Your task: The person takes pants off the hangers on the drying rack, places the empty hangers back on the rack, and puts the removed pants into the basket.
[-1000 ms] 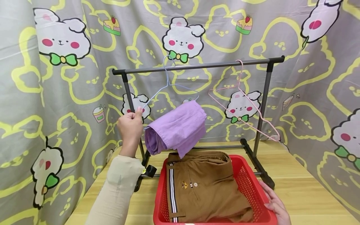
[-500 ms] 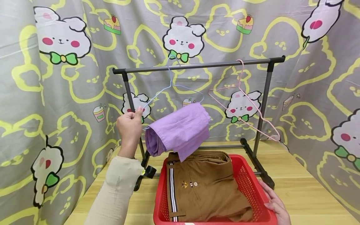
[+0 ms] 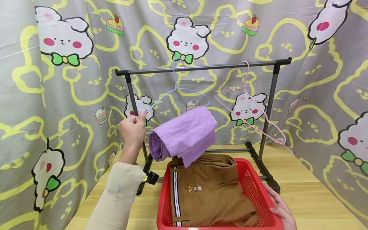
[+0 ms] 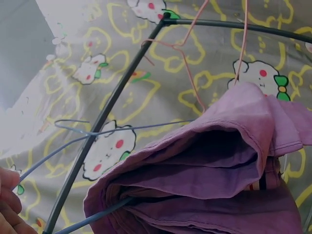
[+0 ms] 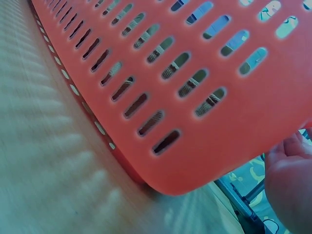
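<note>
My left hand (image 3: 133, 132) grips the left corner of a light blue wire hanger (image 3: 162, 96), whose hook is over the rack's bar. Rolled or folded purple trousers (image 3: 184, 132) hang over the hanger's lower bar, tilted, with one end lower at the left. In the left wrist view the lower wire (image 4: 95, 217) runs into the folds of the purple cloth (image 4: 195, 165). My right hand (image 3: 281, 209) rests on the right side of a red basket (image 3: 268, 204), fingers against its outer edge. Folded brown trousers (image 3: 212, 191) with a striped side band lie inside the basket.
A dark metal garment rack (image 3: 212, 66) stands on the wooden table (image 3: 304, 179) behind the basket. On its bar, to the right, hangs a bare pink hanger (image 3: 253, 127). A patterned curtain (image 3: 302, 80) closes off the back and sides.
The blue hanger and the purple trousers on it have shifted slightly to the right, the trousers also a little down. My left hand keeps its grip, and my right hand stays at the basket.
</note>
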